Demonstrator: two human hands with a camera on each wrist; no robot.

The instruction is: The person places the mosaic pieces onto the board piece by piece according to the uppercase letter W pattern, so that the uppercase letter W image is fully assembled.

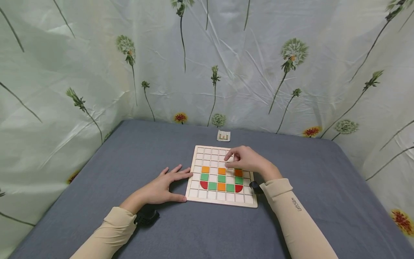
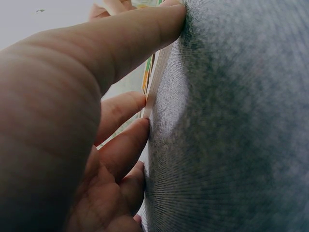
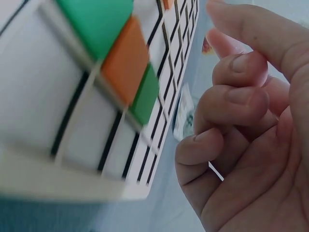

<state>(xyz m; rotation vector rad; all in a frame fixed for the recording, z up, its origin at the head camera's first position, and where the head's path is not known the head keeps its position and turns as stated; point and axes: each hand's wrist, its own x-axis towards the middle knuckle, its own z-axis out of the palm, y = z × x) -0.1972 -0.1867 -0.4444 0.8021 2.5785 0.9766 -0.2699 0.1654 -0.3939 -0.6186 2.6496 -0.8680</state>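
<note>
A light wooden grid board (image 1: 202,199) lies on the table, with orange, green and red pieces set in its squares. Along its left edge rests my left hand (image 1: 163,186), fingers spread, with fingertips and thumb at the rim; the left wrist view shows fingertips (image 2: 147,123) against the board's side. My right hand (image 1: 247,160) hovers over the board's upper right part. Its thumb and index finger are parted with nothing visible between them, and the other fingers (image 3: 231,104) curl loosely. Under it sits an orange square (image 1: 238,173), above a green square (image 1: 238,180).
A small card (image 1: 223,136) printed with a grid pattern lies behind the board. Grey cloth (image 1: 155,144) covers the table, and a curtain (image 1: 194,90) with dandelion prints hangs behind it. Two red rounded pieces, one a red quarter piece (image 1: 203,185), sit in the board's lower rows.
</note>
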